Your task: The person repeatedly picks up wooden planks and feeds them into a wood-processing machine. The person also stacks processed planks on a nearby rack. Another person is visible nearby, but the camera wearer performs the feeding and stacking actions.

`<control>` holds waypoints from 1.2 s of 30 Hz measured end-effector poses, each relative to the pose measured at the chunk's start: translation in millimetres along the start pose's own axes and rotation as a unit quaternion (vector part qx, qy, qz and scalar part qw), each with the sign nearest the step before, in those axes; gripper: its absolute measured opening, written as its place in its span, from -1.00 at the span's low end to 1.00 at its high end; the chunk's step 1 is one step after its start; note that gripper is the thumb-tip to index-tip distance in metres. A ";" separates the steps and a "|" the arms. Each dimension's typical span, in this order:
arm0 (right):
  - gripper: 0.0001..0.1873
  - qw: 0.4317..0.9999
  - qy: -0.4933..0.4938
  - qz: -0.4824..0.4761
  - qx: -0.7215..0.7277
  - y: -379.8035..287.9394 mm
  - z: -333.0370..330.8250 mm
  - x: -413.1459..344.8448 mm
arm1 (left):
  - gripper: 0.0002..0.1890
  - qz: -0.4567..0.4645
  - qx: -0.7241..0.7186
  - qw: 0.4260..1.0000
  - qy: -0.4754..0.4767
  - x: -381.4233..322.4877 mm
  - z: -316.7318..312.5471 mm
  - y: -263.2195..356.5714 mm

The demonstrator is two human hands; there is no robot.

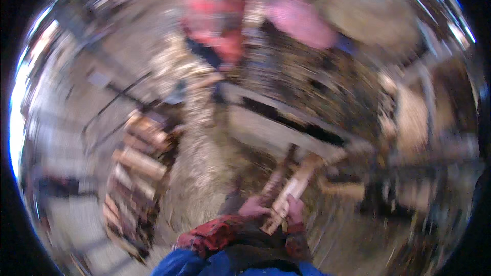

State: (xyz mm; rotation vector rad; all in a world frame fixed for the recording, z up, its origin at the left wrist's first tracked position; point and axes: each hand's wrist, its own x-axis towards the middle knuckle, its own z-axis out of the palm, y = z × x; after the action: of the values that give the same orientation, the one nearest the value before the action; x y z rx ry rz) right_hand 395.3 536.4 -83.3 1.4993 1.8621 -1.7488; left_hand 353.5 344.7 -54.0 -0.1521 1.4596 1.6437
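The view is blurred by motion. My left hand (254,207) and my right hand (295,211) are close together in front of my body. Both grip a pale piece of split firewood (295,188) that slants up and to the right. Beside it, on the left, lies a darker, bark-covered piece of wood (275,180); its lower end meets my left hand, which seems to hold it too. Just beyond the far ends of the wood is a long, pale beam (264,124) with a dark slot along it. My fingertips are partly hidden by the wood.
Split firewood (142,165) is heaped on the left. Wood chips (195,161) cover the ground beside it. Another person in red and pink clothing (215,11) is beyond the beam. A large, rounded tan object (364,11) is at the upper right, too blurred to name.
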 end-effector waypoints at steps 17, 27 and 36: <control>-0.72 0.940 0.100 0.067 0.320 142.8 -47.5 -1.2 | -0.60 -0.053 0.259 0.948 -0.176 69.6 59.0 -32.2; -0.67 0.931 0.201 0.072 0.298 224.5 -128.8 113.0 | -0.68 -0.141 0.278 0.937 -0.157 73.7 48.3 -56.3; -0.69 0.903 0.308 0.058 0.294 269.7 -233.9 254.6 | -0.63 -0.281 0.436 0.846 -0.127 80.8 80.6 -45.8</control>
State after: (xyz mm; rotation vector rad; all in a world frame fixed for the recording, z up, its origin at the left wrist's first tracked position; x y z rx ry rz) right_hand 585.3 809.8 -368.7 2.5809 1.4442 -2.0485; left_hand 373.6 450.3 -113.5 0.1428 1.6094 0.4190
